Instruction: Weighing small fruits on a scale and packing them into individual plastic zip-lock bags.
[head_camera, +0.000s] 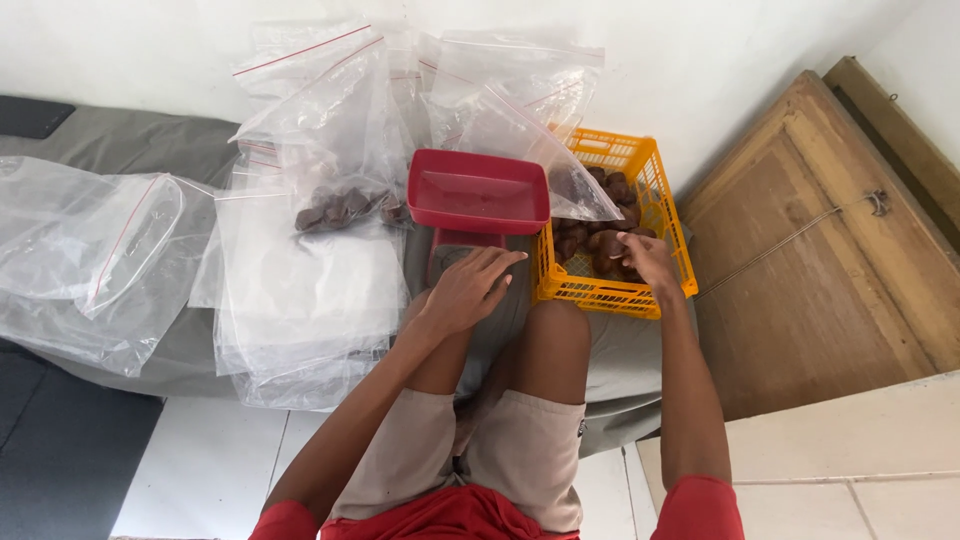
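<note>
My left hand (468, 288) rests with spread fingers on the front of a small scale (452, 248) that carries a red tray (478, 192). My right hand (648, 258) reaches into a yellow plastic basket (640, 160) of dark brown round fruits (600, 250); its fingers curl around one of them. A clear zip bag (530, 140) lies across the basket's left side. Another clear bag (340, 205) left of the scale holds several of the same brown fruits.
Many clear zip bags (90, 250) with red seal strips lie spread on a grey cloth (150, 140) to the left and behind. A wooden door panel (820, 260) lies at the right. My knees are just below the scale.
</note>
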